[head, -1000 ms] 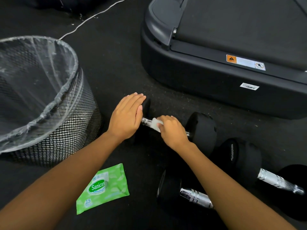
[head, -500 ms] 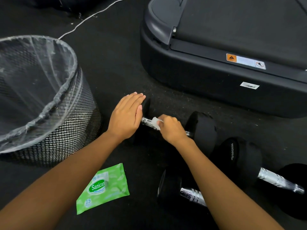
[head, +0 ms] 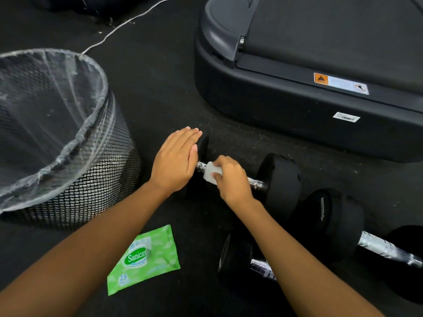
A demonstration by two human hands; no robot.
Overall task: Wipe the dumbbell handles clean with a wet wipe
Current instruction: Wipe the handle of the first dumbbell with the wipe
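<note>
- Black gym floor (head: pixel 160 106), treadmill (head: pixel 297 106) behind.
- Dumbbell (head: pixel 278 179) on floor, mid-frame.
- Left hand (head: pixel 175 161): fingers flat, together, resting on its left head.
- Right hand (head: pixel 231 179): pinching wipe (head: pixel 211 173) around handle (head: pixel 253 181).
- Wipe pack (head: pixel 146 259), bin (head: pixel 68 143): left.

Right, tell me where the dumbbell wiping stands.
Done: a wet wipe is out of the Sanicare pack. In hand: the right hand grips it around the far dumbbell's handle, near its left end, while the left hand rests flat on that dumbbell's left head. Left: the nearest dumbbell's handle and the right-hand dumbbell's handle, both untouched; whether they are already clean I cannot tell.
</note>
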